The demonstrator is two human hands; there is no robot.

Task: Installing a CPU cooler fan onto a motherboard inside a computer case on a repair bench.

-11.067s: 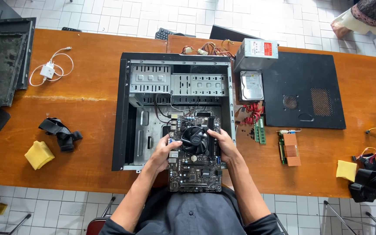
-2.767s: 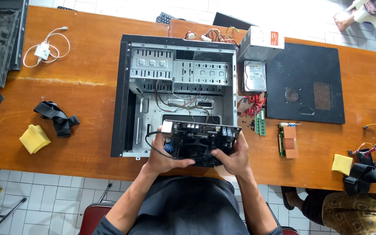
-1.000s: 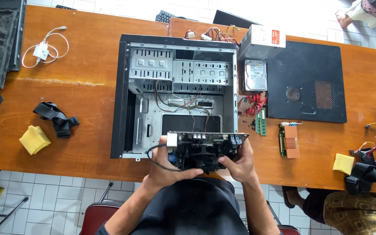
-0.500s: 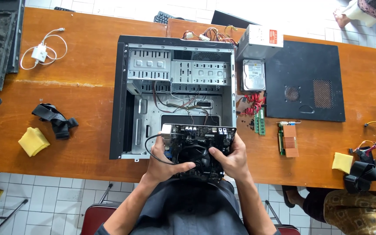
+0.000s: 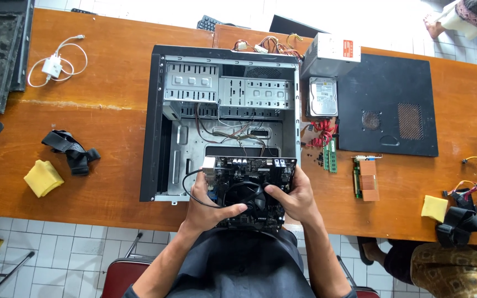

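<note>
Both hands hold a black motherboard over the near edge of the open computer case, which lies on its side on the wooden table. The left hand has its grip closed on the board's left side, thumb reaching across toward the round cooler fan at its middle. The right hand has its grip closed on the right edge, fingers curled under and thumb on top. The board sits partly above the case's near rim and partly above the person's lap (a thin black cable loops from its left end).

Just right of the case lie a grey power supply, a hard drive and a bundle of red cables. Further right is the black side panel, with two green memory sticks and an expansion card with a copper heatsink near it. To the left lie a yellow sponge, a black strap and a white charger with its cord.
</note>
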